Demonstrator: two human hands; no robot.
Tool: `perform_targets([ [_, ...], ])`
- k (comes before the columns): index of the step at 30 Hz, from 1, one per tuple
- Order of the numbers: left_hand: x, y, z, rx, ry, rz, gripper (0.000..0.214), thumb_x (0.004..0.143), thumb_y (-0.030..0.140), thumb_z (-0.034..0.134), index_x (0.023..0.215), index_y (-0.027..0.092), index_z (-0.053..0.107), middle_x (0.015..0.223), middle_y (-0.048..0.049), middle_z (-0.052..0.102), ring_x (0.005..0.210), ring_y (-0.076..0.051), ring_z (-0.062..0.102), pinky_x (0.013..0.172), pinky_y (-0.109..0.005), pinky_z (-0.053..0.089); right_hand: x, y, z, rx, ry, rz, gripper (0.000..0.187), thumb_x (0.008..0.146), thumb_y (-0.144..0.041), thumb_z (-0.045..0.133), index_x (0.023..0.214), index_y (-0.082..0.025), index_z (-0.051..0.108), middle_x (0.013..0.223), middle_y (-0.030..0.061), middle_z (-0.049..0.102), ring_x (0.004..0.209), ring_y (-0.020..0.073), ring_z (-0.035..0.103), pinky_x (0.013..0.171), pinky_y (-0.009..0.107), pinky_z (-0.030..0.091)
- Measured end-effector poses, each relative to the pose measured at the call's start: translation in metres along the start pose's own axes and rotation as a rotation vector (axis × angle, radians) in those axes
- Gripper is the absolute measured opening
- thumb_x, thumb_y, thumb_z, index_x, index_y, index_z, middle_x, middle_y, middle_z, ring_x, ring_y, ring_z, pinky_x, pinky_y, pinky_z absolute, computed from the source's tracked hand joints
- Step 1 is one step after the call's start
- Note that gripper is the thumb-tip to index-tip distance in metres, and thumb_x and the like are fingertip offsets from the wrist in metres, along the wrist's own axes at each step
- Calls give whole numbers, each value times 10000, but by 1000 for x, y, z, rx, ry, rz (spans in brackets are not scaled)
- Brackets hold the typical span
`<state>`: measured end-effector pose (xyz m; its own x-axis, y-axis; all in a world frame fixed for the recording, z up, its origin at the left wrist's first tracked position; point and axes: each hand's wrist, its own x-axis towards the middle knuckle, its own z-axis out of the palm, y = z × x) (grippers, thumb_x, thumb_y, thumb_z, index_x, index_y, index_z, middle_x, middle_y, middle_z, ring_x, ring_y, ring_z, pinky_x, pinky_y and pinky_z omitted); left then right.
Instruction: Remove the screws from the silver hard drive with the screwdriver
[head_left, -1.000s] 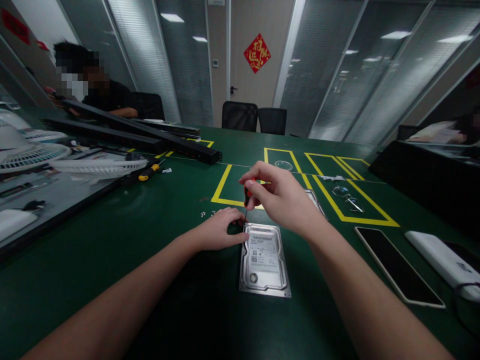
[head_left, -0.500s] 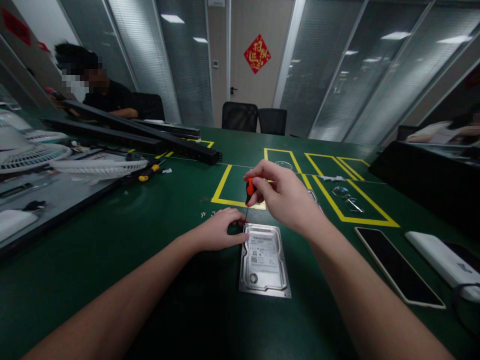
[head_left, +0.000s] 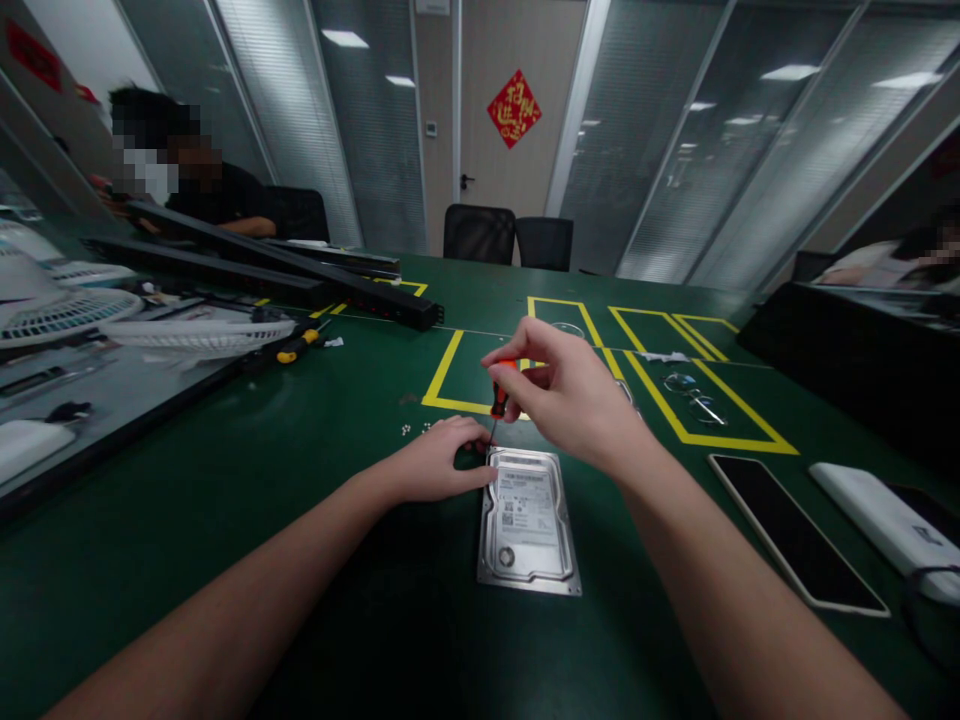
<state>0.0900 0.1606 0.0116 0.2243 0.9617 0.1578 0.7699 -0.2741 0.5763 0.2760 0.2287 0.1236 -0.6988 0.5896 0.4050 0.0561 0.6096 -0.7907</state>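
Note:
A silver hard drive (head_left: 529, 520) with a white printed label lies flat on the green table. My right hand (head_left: 574, 390) pinches a small orange-and-black screwdriver (head_left: 498, 400) between thumb and fingers. Its thin shaft points down, and the tip meets the drive's far left corner. Around that same corner curls my left hand (head_left: 442, 460), the thumb resting on the drive's left edge and the fingers bent at the far end. Several tiny pale screws (head_left: 406, 430) lie just past the left hand. The exact contact of the tip is too small to make out.
Yellow tape (head_left: 450, 365) marks boxes on the table. A phone (head_left: 799, 535), a white power bank (head_left: 885, 525) and eyeglasses (head_left: 705, 405) lie right. A yellow-and-black screwdriver (head_left: 298, 346), black bars (head_left: 300, 262) and white fan parts (head_left: 199, 335) occupy the left. People sit at both sides.
The fingers of my right hand have shifted on the screwdriver handle, now covering more of its top, and the handle has turned slightly. My left hand and the hard drive stay in place.

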Motion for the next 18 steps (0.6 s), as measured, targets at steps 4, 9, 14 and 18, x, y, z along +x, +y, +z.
perform_targets([
  [4, 0, 0, 0, 9, 1, 0, 389, 895, 493, 708, 1144, 195, 701, 1174, -110, 706, 1116, -292, 639, 993, -442, 505, 0, -3, -1, -5, -27, 16, 97, 943, -207, 599, 900, -234, 516, 908, -16, 649, 592, 110, 657, 520, 258, 498],
  [9, 0, 1, 0, 10, 4, -6, 410, 895, 511, 708, 1158, 197, 697, 1185, -113, 709, 1125, -296, 640, 996, -442, 508, -1, 2, 0, -41, -18, -1, 104, 931, -200, 612, 947, -239, 516, 999, 0, 684, 613, 107, 649, 561, 268, 507],
  [14, 1, 1, 0, 2, -5, -10, 405, 899, 499, 705, 1162, 191, 697, 1185, -116, 703, 1131, -297, 631, 1008, -452, 502, 0, 6, 1, -69, -11, 16, 144, 927, -178, 618, 1021, -249, 536, 1093, 7, 687, 618, 99, 652, 593, 273, 519],
  [18, 0, 2, -1, -1, -2, -11, 408, 896, 498, 706, 1155, 182, 698, 1184, -116, 701, 1129, -296, 629, 1010, -456, 500, -1, 3, 0, -56, -75, 19, 113, 969, -174, 550, 1053, -248, 562, 971, 3, 682, 677, 134, 692, 631, 290, 538],
])
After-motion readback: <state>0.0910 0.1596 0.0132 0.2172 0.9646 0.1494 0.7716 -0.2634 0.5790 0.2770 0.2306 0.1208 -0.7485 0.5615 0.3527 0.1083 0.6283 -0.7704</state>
